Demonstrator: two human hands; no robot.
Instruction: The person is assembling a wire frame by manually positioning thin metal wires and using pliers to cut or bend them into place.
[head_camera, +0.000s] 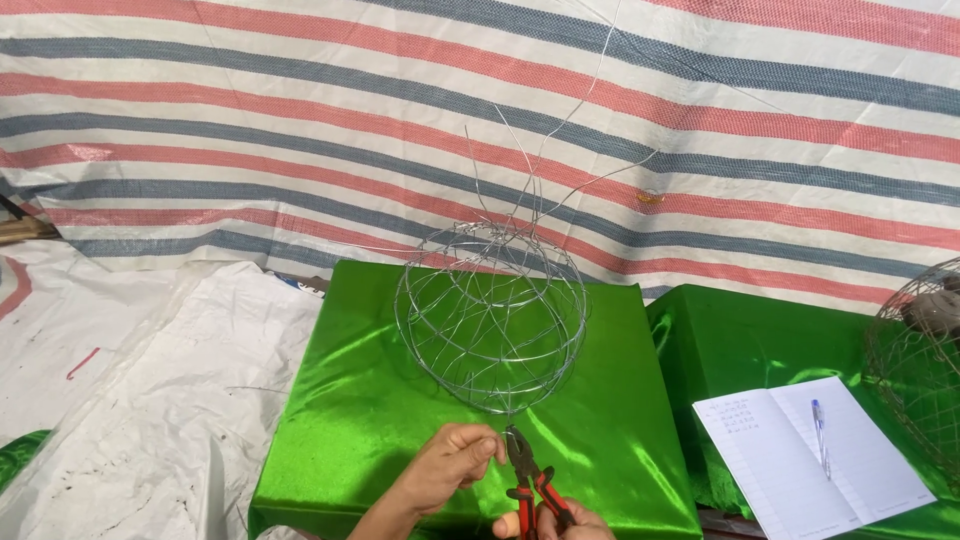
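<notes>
A round wire cage frame (490, 315) stands on a green satin-covered table (350, 420), with loose wire ends sticking up from its top. My left hand (450, 468) pinches the wire at the bottom of the frame, fingers closed on it. My right hand (565, 522), at the lower edge of the view, grips red-and-black pliers (528, 478). The pliers' jaws point up at the frame's lowest wire, right beside my left fingertips.
A second green-covered table (740, 350) to the right bears an open notebook (800, 455) with a pen (820, 430) and another wire cage (925, 350) at the far right. A striped tarp (300, 120) hangs behind. White sheeting (150, 400) covers the floor at left.
</notes>
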